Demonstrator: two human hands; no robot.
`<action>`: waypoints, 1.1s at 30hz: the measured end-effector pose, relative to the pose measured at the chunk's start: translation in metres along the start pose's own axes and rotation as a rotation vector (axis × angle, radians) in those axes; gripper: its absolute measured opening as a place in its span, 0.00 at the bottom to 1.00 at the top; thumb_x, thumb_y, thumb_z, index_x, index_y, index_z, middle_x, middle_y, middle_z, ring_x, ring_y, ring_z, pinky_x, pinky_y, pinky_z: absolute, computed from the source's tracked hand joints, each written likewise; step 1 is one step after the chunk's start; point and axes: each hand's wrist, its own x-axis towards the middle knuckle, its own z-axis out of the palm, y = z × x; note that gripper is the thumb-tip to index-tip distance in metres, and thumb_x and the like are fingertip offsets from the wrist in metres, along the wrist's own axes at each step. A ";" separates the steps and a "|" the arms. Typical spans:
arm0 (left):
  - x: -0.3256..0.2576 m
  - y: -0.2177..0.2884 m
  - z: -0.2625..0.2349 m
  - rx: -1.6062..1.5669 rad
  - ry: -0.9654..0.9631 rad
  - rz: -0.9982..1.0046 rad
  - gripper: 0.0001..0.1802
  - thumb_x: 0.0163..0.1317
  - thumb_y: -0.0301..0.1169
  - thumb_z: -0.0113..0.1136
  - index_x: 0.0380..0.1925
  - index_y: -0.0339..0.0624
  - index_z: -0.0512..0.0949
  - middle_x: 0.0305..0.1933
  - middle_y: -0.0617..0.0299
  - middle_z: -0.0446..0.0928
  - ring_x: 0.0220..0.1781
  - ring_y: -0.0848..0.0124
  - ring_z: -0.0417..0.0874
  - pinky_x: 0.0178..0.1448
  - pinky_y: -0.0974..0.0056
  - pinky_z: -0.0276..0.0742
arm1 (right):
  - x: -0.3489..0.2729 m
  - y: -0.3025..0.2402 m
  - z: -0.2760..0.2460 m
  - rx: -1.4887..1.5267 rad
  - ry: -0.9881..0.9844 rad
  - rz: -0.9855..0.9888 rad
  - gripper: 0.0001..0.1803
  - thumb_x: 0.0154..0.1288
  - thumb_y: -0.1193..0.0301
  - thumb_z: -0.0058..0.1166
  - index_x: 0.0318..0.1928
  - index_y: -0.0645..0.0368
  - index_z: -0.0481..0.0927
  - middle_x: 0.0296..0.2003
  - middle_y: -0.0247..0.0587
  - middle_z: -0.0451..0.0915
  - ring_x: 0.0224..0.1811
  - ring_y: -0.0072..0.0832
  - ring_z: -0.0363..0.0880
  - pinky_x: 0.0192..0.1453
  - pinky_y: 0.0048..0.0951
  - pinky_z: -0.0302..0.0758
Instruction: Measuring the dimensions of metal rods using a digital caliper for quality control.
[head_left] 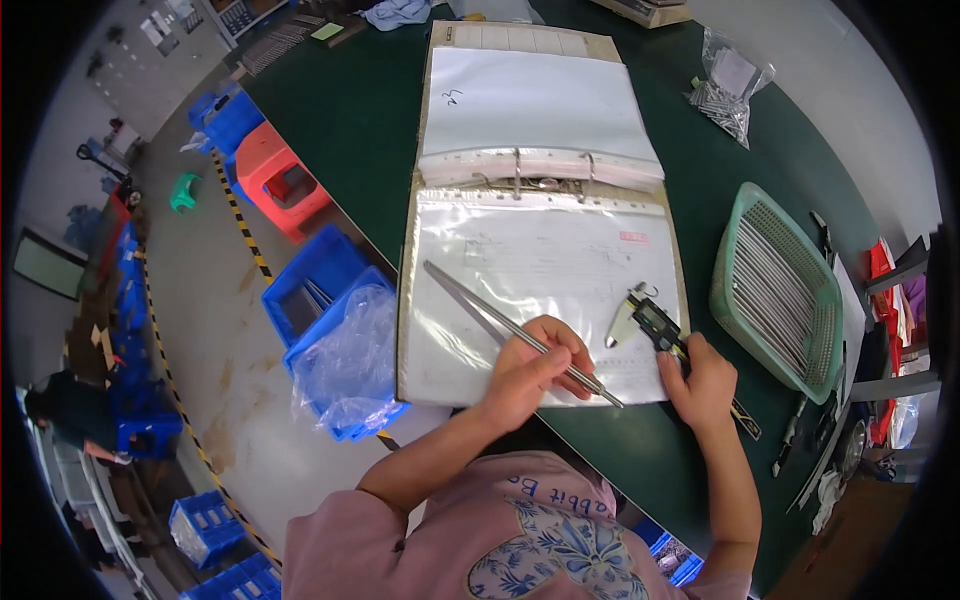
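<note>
My left hand (530, 372) is closed around a slim metal rod (485, 308), which slants over the lower page of an open ring binder (408, 330). A clear plastic sleeve covers the drawing sheet (530, 260) on that page. My right hand (703, 380) grips a digital caliper (655, 322) at the page's right edge, its jaws pointing up and left over the sheet. The caliper's beam comes out below my right hand. To the right of that hand stands a green plastic basket (733, 235) holding many similar metal rods (775, 295).
A clear bag of small metal parts (725, 105) lies at the far right of the green table (330, 130). Blue bins (315, 265), one draped with plastic film (350, 355), and a red stool (280, 180) stand off the left edge. Tools (790, 440) lie along the right side.
</note>
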 end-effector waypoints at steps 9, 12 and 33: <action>-0.008 0.004 0.010 0.443 -0.011 0.159 0.05 0.59 0.22 0.52 0.33 0.34 0.67 0.36 0.53 0.72 0.40 0.64 0.80 0.45 0.62 0.80 | 0.011 0.002 -0.032 0.058 -0.004 -0.046 0.17 0.55 0.58 0.54 0.28 0.60 0.70 0.17 0.44 0.72 0.19 0.40 0.74 0.22 0.37 0.68; -0.009 0.003 0.004 0.499 -0.032 0.262 0.04 0.60 0.22 0.51 0.33 0.34 0.67 0.36 0.53 0.72 0.41 0.64 0.79 0.46 0.62 0.80 | 0.008 0.004 -0.048 0.219 0.116 -0.185 0.16 0.52 0.63 0.58 0.36 0.61 0.75 0.20 0.42 0.74 0.19 0.37 0.73 0.23 0.33 0.68; -0.007 0.007 0.019 0.287 0.113 0.181 0.05 0.57 0.19 0.52 0.31 0.32 0.66 0.30 0.56 0.71 0.31 0.70 0.79 0.38 0.63 0.83 | -0.009 -0.016 -0.052 0.004 0.254 -0.348 0.21 0.48 0.62 0.60 0.37 0.68 0.77 0.15 0.36 0.68 0.11 0.26 0.64 0.15 0.24 0.60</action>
